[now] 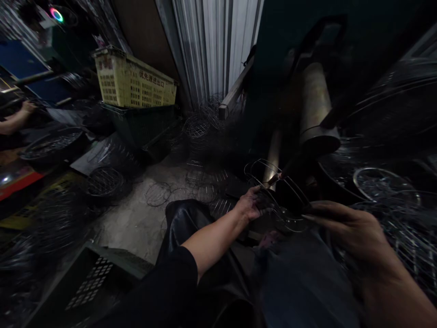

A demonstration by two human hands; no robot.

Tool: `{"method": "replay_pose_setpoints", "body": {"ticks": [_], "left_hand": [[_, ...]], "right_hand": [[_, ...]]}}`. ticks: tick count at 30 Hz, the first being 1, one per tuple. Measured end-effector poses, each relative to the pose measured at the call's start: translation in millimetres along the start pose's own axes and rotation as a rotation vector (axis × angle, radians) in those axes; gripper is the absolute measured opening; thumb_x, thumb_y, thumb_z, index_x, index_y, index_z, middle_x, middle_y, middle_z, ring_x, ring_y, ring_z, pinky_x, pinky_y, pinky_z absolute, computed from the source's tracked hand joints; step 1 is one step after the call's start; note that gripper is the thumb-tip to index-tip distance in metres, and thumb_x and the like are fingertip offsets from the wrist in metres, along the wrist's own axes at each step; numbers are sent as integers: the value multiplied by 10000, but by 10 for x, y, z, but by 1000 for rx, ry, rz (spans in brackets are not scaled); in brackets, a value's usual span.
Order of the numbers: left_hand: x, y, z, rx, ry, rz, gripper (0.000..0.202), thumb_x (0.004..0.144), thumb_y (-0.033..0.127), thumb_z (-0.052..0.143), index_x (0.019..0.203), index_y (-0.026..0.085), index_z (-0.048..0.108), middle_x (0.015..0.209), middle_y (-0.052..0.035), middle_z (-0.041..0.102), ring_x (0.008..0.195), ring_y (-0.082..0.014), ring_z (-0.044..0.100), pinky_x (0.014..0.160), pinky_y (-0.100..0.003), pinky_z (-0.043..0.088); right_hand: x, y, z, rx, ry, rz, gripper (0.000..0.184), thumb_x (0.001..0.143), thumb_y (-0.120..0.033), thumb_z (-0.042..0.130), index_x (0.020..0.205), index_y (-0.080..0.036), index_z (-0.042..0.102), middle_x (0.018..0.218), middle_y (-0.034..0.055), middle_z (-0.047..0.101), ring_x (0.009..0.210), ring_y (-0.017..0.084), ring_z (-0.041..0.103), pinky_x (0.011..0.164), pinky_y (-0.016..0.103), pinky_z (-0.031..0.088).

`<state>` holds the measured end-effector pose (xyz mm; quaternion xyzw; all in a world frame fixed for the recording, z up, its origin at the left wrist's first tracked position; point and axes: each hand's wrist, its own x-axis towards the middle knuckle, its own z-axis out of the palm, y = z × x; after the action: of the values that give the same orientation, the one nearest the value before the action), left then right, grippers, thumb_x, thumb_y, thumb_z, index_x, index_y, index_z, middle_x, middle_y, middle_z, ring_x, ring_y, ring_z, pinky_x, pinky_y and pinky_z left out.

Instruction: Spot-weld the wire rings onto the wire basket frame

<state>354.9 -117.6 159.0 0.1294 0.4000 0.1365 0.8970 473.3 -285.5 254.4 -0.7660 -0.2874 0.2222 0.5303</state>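
Note:
A thin bent-wire frame [292, 182] with rounded ends spans the gap between my two hands, beside a metal rod [272, 157] of the machine. My left hand [248, 205] is closed at the frame's near left side, its fingertips partly lost in shadow. On the right, my right hand [355, 228] pinches the frame's other end between thumb and fingers. A small reddish glint shows where the wire meets a dark copper-like tip [275, 178]. Above it hangs a thick metal cylinder [316, 105]. Dim light hides the exact contact.
A yellow crate [136, 79] sits on a dark crate [141, 125] at the back left. Wire rings [159, 194] lie on the floor, and wire grids [413, 241] pile up at right. A green crate [92, 278] stands near my left. Another person's hand [27, 107] shows far left.

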Motion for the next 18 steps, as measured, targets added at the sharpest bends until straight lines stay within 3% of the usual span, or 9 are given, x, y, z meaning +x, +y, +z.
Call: {"method": "replay_pose_setpoints", "body": {"ticks": [6,12,14,18], "left_hand": [[-183,-4,-89,76,42,-113,326,998,411,562,864,129,658,635,-30,571,628,-222,680,636,-315,568],[-339,53,-58,-15,68,-193,570,1030,525,472,1140,-12,625,745,-132,661,625,-222,673,554,-284,550],[-329,70,-48,-46,98,-205,645,1015,564,486,1227,-37,587,753,-146,673,599,-223,657,523,-285,539],[-270,82,-42,-88,97,-245,717,1007,587,479,1289,-68,545,781,-180,688,572,-223,643,511,-292,539]], "right_hand": [[-142,-45,42,46,-29,25,364,448,-488,938,706,-255,830,921,113,786,854,348,755,767,401,634],[-202,-233,181,-25,91,146,656,426,-522,939,1015,-250,838,977,83,793,969,380,750,904,465,615],[-203,-253,220,-92,135,128,650,413,-518,929,997,-248,835,963,78,794,999,399,745,934,486,606],[-202,-256,282,-93,180,120,547,429,-556,898,864,-234,819,852,76,784,937,407,754,845,479,630]]}}
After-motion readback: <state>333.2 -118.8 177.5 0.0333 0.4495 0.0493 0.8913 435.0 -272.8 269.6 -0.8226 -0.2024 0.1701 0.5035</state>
